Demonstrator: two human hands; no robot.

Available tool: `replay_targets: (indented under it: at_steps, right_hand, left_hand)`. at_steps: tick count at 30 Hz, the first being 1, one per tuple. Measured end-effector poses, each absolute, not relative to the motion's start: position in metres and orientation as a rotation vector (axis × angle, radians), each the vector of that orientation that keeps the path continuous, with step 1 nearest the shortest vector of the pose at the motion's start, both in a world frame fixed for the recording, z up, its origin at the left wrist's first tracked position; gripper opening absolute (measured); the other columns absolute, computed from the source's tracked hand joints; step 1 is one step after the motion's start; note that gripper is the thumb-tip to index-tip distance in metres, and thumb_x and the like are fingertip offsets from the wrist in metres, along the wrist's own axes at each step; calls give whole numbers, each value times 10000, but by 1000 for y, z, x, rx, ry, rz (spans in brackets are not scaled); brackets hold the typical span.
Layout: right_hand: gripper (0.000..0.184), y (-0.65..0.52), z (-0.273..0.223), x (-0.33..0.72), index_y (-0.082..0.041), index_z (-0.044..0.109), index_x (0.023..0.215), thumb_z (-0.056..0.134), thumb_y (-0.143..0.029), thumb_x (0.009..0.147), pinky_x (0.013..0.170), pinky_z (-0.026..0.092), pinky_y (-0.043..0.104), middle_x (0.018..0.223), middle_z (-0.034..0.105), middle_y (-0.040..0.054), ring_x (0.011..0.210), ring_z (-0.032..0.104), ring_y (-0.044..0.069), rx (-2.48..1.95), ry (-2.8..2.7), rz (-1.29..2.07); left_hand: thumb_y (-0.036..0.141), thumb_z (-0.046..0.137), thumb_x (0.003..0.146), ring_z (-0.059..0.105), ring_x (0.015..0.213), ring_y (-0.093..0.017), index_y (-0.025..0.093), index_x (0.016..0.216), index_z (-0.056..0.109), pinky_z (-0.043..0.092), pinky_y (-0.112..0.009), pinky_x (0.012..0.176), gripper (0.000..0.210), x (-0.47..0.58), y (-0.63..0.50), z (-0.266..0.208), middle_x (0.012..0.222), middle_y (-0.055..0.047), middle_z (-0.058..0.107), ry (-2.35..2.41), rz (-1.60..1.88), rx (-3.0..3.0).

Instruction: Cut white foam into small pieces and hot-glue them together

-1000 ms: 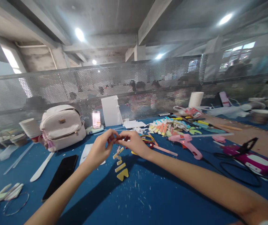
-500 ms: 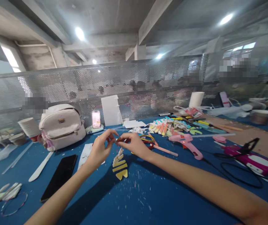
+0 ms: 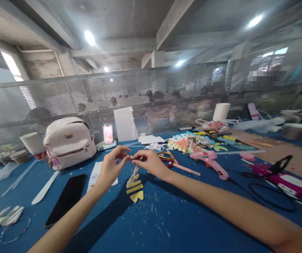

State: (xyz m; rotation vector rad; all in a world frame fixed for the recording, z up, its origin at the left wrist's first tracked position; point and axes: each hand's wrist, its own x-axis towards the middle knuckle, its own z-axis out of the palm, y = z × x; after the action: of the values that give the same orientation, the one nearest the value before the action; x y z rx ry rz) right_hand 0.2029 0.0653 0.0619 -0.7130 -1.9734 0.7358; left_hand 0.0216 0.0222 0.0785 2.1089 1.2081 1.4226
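Observation:
My left hand (image 3: 113, 167) and my right hand (image 3: 150, 162) meet fingertip to fingertip above the middle of the table. Both are closed in a pinch; a tiny pale bit shows where they meet, too small to name. Just below the fingers is a fish-like string of segments (image 3: 134, 188), yellow bars with a notched tail piece and paler pieces higher up. A thin thread seems to run from its top toward my fingers. Whether the segments hang or rest on the table, I cannot tell. Behind my right hand lie red-handled scissors (image 3: 169, 162), partly hidden.
A pink glue gun (image 3: 211, 162) lies right, its cord near a magenta box (image 3: 285, 179). Coloured cut pieces (image 3: 190, 142) are heaped behind. At left are a black phone (image 3: 66, 200), a white backpack (image 3: 69, 144) and paper cups (image 3: 32, 143). A perforated metal screen (image 3: 140, 91) borders the back.
My left fingers have shifted slightly and straightened a little at the pinch. My right hand stays almost still, and the yellow segments have barely moved.

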Motion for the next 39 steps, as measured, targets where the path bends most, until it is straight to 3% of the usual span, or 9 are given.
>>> replay_targets:
  at_steps: [21,39]
  right_hand:
    - [72,70,58,205,-175,734,827,664,-194,823,639,495,252,797,735,40,748,681,171,-724,-1995,695]
    - [65,68,55,204,-155,705,812,663,-203,822,619,480,223,747,700,19,676,638,140,-713,-2030,783]
  left_hand:
    - [252,692,796,675,734,-176,190,779,707,514,-267,686,66,17,29,74,789,-29,731,1249,1415,1964]
    - [277,684,737,669,726,-164,177,731,694,529,-247,670,100,31,22,72,767,-33,712,1172,1473,1799]
